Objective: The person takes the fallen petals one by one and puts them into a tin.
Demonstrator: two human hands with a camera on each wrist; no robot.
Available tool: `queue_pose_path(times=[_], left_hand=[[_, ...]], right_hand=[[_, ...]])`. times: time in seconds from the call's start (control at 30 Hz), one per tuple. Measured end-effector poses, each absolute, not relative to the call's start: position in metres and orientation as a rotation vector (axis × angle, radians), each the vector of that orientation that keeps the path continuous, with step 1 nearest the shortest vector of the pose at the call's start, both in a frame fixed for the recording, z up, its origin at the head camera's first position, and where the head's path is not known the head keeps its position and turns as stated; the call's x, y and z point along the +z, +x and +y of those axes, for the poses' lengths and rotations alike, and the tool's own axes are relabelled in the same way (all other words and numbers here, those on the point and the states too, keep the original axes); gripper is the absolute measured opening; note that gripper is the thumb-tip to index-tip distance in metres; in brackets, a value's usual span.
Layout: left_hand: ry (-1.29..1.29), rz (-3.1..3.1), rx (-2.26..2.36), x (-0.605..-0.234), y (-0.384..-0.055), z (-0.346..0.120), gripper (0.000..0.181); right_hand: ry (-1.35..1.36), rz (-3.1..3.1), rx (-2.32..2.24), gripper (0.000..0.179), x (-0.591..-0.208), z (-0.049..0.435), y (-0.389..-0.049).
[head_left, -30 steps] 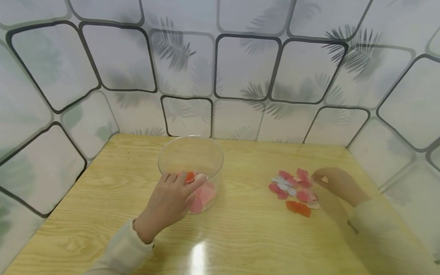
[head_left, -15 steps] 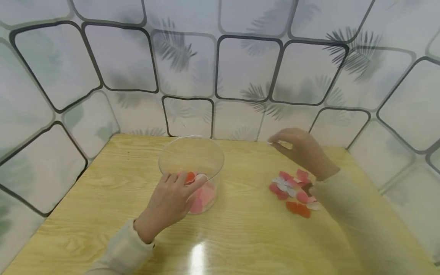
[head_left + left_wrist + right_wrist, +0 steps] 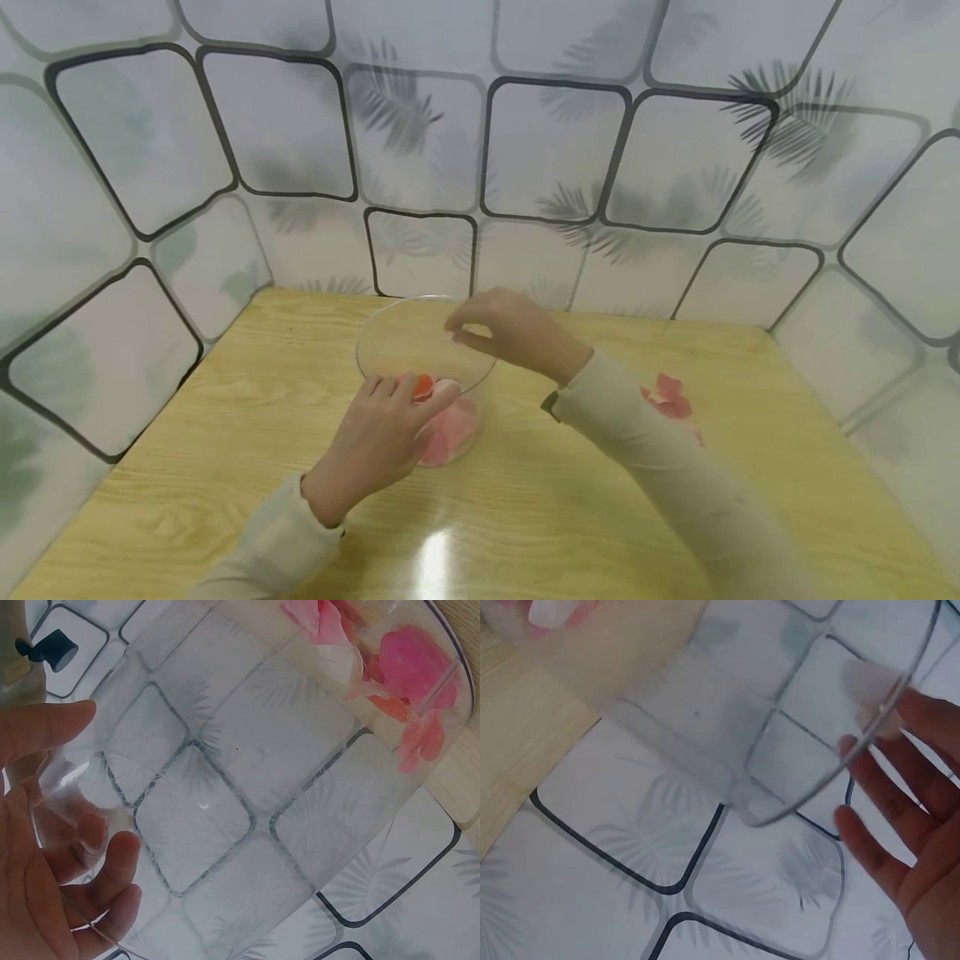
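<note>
While gripping a clear bowl with the left hand, pinching a pale petal with the right hand.
Curls the left fingers over the near rim; holds the right thumb and fingertips close together in a narrow pinch, above the bowl's right side; cannot tell whether touching the rim there; has pink petals and an orange petal inside the bowl, just beside the left grip; has red-pink petals on the wooden table, right of the pinch, partly hidden behind the right sleeve.
</note>
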State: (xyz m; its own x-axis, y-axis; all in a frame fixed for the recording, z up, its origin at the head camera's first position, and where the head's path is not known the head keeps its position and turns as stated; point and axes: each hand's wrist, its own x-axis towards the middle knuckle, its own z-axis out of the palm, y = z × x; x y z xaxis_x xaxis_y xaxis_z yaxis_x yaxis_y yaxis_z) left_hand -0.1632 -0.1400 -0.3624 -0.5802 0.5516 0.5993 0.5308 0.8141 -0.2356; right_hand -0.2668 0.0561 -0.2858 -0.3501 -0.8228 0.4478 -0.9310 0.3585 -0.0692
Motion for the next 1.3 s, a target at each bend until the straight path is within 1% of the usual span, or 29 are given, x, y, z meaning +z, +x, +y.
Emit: queue_pose_path(times=[0.13,0.3,0.57,0.77,0.9,1.1,1.2,1.3], left_hand=[[-0.796,-2.302,0.041,-0.362,-0.163,-0.14,0.055],[-0.8,-2.301,0.039,-0.362,-0.163,-0.14,0.056],[-0.844,-2.348,-0.032,-0.365,-0.165,-0.142,0.057],[-0.85,-2.355,-0.009,-0.362,-0.165,-0.142,0.055],[-0.839,-2.348,0.006,-0.362,-0.165,-0.142,0.052],[-0.827,-2.352,0.017,-0.363,-0.165,-0.142,0.05],[-0.826,-2.351,0.011,-0.363,-0.166,-0.141,0.05],[-0.83,-2.35,-0.003,-0.363,-0.166,-0.141,0.049]], right_hand=[[1.567,-2.436,0.384,0.023,-0.294,0.049,-0.265],[1.507,-2.378,0.477,0.023,-0.297,0.063,-0.265],[1.383,-2.201,0.559,0.019,-0.297,0.11,-0.261],[1.223,-2.191,0.548,0.021,-0.302,0.162,-0.257],[1.065,-2.32,0.521,0.019,-0.318,0.205,-0.262],[0.956,-2.481,0.433,0.02,-0.355,0.264,-0.273],[0.888,-2.677,0.384,0.016,-0.374,0.285,-0.276],[0.797,-2.906,0.392,0.018,-0.391,0.3,-0.278]])
